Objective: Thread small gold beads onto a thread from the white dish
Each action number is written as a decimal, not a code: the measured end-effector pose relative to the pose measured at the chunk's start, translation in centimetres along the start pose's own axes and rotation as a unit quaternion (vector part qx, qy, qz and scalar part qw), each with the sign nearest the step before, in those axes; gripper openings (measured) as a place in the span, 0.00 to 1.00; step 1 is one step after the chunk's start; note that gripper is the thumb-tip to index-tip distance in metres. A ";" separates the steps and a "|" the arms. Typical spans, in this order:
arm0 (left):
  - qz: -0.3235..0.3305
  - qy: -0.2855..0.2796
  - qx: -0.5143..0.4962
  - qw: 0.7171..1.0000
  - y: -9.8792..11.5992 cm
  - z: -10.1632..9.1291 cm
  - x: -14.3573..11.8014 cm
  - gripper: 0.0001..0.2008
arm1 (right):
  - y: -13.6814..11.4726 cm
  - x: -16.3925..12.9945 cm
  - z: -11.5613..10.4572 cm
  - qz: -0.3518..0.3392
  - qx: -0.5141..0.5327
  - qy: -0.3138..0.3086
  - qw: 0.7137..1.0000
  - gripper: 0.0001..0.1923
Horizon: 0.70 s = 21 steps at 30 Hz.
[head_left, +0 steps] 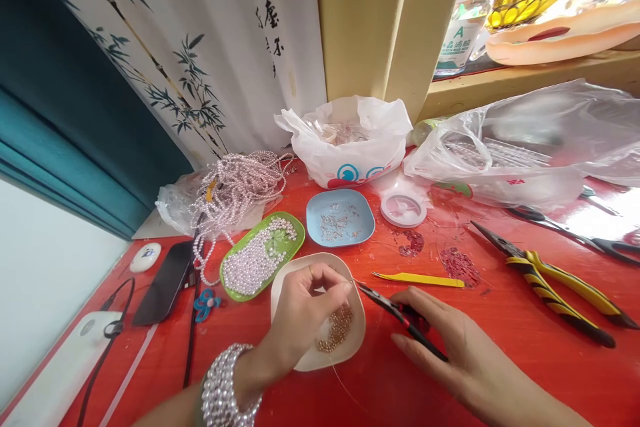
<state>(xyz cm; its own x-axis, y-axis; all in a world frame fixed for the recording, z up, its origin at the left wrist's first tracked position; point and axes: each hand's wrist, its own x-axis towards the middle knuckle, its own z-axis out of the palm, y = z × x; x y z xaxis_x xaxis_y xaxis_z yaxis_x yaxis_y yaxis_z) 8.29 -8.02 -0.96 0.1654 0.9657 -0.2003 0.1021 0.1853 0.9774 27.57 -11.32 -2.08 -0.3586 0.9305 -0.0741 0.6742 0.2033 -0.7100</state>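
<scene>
My left hand [314,300], with a pearl bracelet [227,383] on its wrist, is above a cream dish [357,340] of small gold beads [336,330]. Its thumb and forefinger pinch a fine wire [356,281] whose end shows just past the fingertips. In my right hand [445,327] are small pliers [400,313] with black and red handles. Their slim jaws point left, close to the wire; whether they grip it is too small to tell. A thin strand [345,385] trails from the dish's near edge over the red table.
Behind the dish sit a green tray [300,233] of pearly beads and a blue tray [367,230] of small metal pieces. Yellow tweezers [425,279], larger pliers [555,287] and scissors [575,230] lie right. A phone [163,287] lies left; plastic bags [345,153] stand at the back.
</scene>
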 end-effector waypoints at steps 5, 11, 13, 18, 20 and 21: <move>0.007 -0.003 -0.016 1.000 -0.1 -0.1 -0.1 0.07 | 3.8 -0.8 -1.1 0.033 -0.167 0.129 0.977 0.18; 0.000 -0.012 -0.038 0.999 -0.1 -0.1 -0.5 0.07 | 7.8 -0.5 -1.7 0.038 -0.349 0.191 0.917 0.24; -0.005 -0.017 -0.043 0.999 -0.2 -0.1 -0.6 0.07 | 7.9 -0.3 -1.6 0.036 -0.366 0.192 0.910 0.24; -0.022 -0.023 -0.061 0.998 -0.1 0.1 -0.9 0.06 | 6.8 -0.6 -0.9 0.003 -0.373 0.230 0.899 0.22; -0.032 -0.019 -0.068 0.997 0.0 0.2 -1.0 0.06 | 5.9 -0.9 -1.0 -0.008 -0.308 0.229 0.923 0.19; -0.037 -0.017 -0.068 0.997 0.1 0.3 -1.0 0.06 | 5.4 -1.1 -1.1 -0.006 -0.247 0.215 0.945 0.19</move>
<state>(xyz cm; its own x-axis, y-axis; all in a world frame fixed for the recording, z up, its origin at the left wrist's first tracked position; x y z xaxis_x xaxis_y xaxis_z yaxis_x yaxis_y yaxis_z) 8.43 -9.06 -0.68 0.1959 0.9419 -0.2729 -0.0178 0.2816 0.9594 32.33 -10.89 -5.05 -0.1450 0.9433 0.2988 0.9287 0.2339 -0.2877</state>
